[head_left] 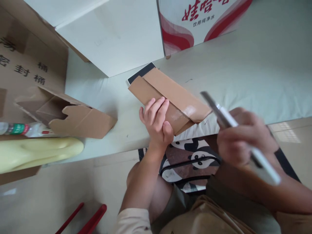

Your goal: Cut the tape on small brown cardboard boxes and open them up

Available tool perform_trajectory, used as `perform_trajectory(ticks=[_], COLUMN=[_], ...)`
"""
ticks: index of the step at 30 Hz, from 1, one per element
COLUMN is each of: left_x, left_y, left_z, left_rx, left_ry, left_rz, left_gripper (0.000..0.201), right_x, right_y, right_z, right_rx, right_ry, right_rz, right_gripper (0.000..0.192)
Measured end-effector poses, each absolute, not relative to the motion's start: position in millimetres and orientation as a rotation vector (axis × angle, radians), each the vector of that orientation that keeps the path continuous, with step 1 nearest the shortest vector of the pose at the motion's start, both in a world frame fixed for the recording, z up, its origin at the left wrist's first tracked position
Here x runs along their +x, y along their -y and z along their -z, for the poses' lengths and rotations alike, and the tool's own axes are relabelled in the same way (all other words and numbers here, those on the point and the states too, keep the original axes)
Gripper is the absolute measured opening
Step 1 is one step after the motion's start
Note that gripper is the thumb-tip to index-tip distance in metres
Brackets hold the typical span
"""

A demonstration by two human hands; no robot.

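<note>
The taped parcel (168, 99) lies unopened at the bed's (243, 71) near edge, left hand (156, 122) fingers pressed flat on it, right hand (240, 138) fingers pinching a knife (219, 112).

Home room – light bed sheet (243, 74), cardboard boxes (31, 61), panda mat (195, 156)

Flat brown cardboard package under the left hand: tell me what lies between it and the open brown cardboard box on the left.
Head view: only bare pale table separates the flat brown cardboard package from the open brown cardboard box.
</note>
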State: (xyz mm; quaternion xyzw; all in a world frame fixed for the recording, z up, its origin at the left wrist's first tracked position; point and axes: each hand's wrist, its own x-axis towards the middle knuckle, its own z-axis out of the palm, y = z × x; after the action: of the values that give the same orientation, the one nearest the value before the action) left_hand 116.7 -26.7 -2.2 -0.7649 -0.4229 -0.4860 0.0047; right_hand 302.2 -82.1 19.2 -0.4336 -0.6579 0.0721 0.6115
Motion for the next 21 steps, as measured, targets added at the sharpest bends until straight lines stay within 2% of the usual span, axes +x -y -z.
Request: perform_trajectory(ticks=[3,9,12,17,21], left_x=[115.9,116.0,115.4,113.5,113.0], left_y=[26.2,24.9,24.3,22.4,22.5], left_z=[1.7,4.8,6.1,7.2,7.4], left_rx=[-2.419,-2.417,-2.415,-2.424,-2.44], left_ry=[1.319,1.308,1.275,1.239,1.244], left_rz=[1.541,1.552,1.582,1.596,1.595], left_gripper=[0.058,0.056,0.055,0.053,0.052], right_x=[292.3,290.6,294.2,293.3,289.5], right_y=[96.1,92.0,89.9,85.8,83.3], right_z=[-23.4,-22.5,-20.7,-19.8,-20.9], right_rx=[-0.837,-0.858,-0.811,-0.658,-0.637], right_ry=[1.712,1.812,1.89,2.091,2.02], right_rz=[-0.08,0.031,-0.06,-0.233,-0.316], right_gripper=[0.016,0.021,0.022,0.012,0.009])
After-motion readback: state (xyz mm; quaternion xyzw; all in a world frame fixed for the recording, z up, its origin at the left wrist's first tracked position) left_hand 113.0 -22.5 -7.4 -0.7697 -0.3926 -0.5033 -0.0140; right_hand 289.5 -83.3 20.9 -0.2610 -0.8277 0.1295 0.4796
